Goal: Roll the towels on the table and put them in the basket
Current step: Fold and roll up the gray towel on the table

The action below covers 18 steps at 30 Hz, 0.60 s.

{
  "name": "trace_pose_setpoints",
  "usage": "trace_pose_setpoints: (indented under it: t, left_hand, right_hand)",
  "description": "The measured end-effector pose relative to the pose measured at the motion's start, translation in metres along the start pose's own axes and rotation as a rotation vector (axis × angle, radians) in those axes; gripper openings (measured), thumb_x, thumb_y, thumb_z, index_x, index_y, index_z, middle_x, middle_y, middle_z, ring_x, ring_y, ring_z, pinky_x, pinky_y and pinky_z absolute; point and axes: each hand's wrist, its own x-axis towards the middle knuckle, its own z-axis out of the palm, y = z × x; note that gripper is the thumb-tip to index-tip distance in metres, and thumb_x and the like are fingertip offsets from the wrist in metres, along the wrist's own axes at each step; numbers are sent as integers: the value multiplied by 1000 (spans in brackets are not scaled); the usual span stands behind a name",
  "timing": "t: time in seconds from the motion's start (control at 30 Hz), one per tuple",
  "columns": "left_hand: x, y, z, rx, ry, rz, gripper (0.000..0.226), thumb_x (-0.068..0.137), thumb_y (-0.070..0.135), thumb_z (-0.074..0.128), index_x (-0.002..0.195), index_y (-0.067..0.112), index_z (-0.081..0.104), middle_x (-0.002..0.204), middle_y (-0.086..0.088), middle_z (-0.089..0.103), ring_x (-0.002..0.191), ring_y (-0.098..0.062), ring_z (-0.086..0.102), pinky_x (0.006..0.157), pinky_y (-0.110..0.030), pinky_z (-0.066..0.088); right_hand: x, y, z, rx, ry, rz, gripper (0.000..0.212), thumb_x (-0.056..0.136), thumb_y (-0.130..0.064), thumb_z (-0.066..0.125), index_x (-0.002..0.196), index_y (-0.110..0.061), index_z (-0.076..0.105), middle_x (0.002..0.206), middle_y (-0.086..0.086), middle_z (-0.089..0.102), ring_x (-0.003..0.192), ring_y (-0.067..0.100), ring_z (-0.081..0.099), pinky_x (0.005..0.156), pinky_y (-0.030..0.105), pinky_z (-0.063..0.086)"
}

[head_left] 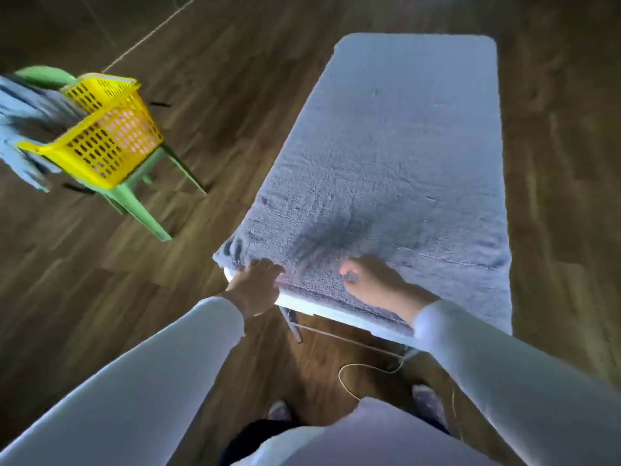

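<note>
A large grey-blue towel [396,156] lies spread flat over the whole white table [302,306], its far end reaching the table's far edge. My left hand [257,284] is at the towel's near left corner, fingers curled over its edge. My right hand [371,280] lies on the towel just inside the near edge, fingers curled into the pile. A yellow slotted basket [104,136] stands to the left on a green plastic chair [148,210], with something pink showing through its slots.
Blue-grey cloth [23,129] hangs at the far left beside the basket. Wooden floor surrounds the table. A thin cord [363,368] loops on the floor under the table's near end, close to my feet [279,410].
</note>
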Motion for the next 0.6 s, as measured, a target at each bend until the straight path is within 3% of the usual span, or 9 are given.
trace_pose_setpoints:
  t: [0.1, 0.23, 0.4, 0.47, 0.53, 0.6]
  left_hand:
    - [5, -43, 4, 97, -16, 8, 55, 91, 22, 48, 145, 27, 38, 152, -3, 34, 142, -30, 27, 109, -53, 32]
    - [1, -84, 12, 112, -32, 43, 60, 90, 21, 50, 147, 28, 30, 156, -3, 23, 140, -30, 29, 106, -55, 33]
    - [19, -113, 18, 65, 52, 97, 71, 92, 31, 56, 149, 38, 15, 161, -5, 5, 144, -33, 23, 102, -55, 39]
    - [23, -118, 18, 33, 37, 83, 69, 92, 19, 54, 149, 34, 18, 155, -10, 23, 135, -35, 38, 99, -52, 44]
    - [22, -121, 16, 73, 90, 89, 62, 89, 5, 48, 146, 25, 29, 135, -12, 46, 118, -36, 52, 92, -47, 49]
    - [22, -125, 13, 100, 137, 115, 56, 87, -2, 45, 138, 19, 39, 117, -10, 56, 105, -34, 59, 84, -43, 54]
  right_hand:
    - [-3, -22, 40, -57, 47, 135, 33, 92, -26, 60, 125, -25, 56, 141, 10, 40, 118, 27, 52, 95, 39, 47]
    - [-13, -40, 77, -207, 125, 184, 50, 87, -31, 63, 134, -26, 47, 151, 10, 29, 141, 34, 25, 111, 51, 34]
    - [-18, -46, 88, -185, 35, 274, 71, 81, -31, 65, 144, -33, 32, 158, 8, 15, 148, 33, 8, 118, 55, 16]
    - [-18, -48, 85, -184, -9, 301, 75, 81, -31, 65, 146, -35, 29, 159, 8, 11, 149, 32, 4, 118, 56, 15]
    - [-16, -50, 83, -180, -32, 328, 74, 80, -31, 65, 146, -35, 30, 159, 8, 11, 149, 31, 3, 117, 56, 17]
    - [-15, -51, 81, -192, -41, 340, 75, 80, -28, 65, 146, -35, 30, 159, 8, 10, 148, 32, 4, 117, 55, 21]
